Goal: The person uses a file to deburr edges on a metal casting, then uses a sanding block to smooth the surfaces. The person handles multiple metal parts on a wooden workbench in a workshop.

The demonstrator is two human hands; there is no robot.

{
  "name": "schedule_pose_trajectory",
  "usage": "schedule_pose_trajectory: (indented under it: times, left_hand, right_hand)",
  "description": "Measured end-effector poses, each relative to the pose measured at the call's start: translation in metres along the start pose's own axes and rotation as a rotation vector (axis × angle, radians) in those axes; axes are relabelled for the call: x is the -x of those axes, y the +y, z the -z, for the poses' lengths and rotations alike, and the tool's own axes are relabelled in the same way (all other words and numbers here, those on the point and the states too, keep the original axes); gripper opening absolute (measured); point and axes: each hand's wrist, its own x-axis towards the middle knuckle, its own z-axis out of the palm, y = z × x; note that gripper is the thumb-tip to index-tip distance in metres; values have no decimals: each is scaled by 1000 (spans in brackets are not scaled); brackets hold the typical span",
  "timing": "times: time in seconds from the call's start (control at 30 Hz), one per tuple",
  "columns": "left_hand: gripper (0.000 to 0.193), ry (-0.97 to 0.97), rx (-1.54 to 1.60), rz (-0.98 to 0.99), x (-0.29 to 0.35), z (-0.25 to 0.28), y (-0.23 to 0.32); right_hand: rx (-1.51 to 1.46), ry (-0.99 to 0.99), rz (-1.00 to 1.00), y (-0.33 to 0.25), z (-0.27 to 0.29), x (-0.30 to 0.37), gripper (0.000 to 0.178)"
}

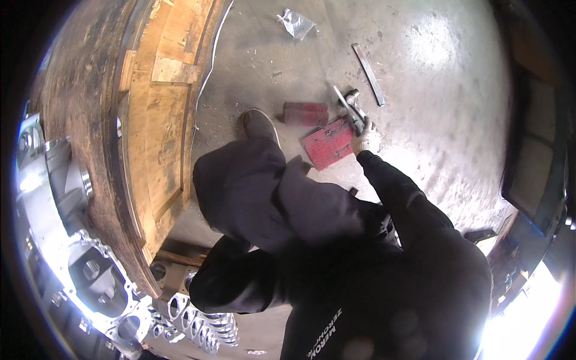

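My right hand (367,142), in a whitish work glove, reaches down low at the edge of a worn red mat (329,144). Its fingers close round the near end of a long, narrow, pale tool (346,104), whose exact kind I cannot make out. Right beside that tool lies what looks like a hammer (352,96) with a metal head. A second reddish piece (305,114) lies just beyond the mat. My left sleeve (237,281) bends back beside my body, and the left hand itself is hidden.
On the concrete floor lie a flat metal bar (368,75) and a crumpled clear plastic bag (296,24). A wooden crate or bench (165,120) rises along the left. Cast metal housings (99,276) stand behind it, with ringed metal parts (195,324) at the lower left. My shoe (259,124) is near the mat.
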Motion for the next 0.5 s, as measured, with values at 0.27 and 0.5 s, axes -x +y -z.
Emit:
schedule_pose_trajectory:
  times: [0.27,0.5]
  left_hand:
    - [43,-47,11,45,-13,-3,16]
    - [42,-99,149,82,-15,-14,26]
  right_hand:
    - [-197,-785,272,-47,-7,75,33]
    - [-102,-819,65,8,-35,108,33]
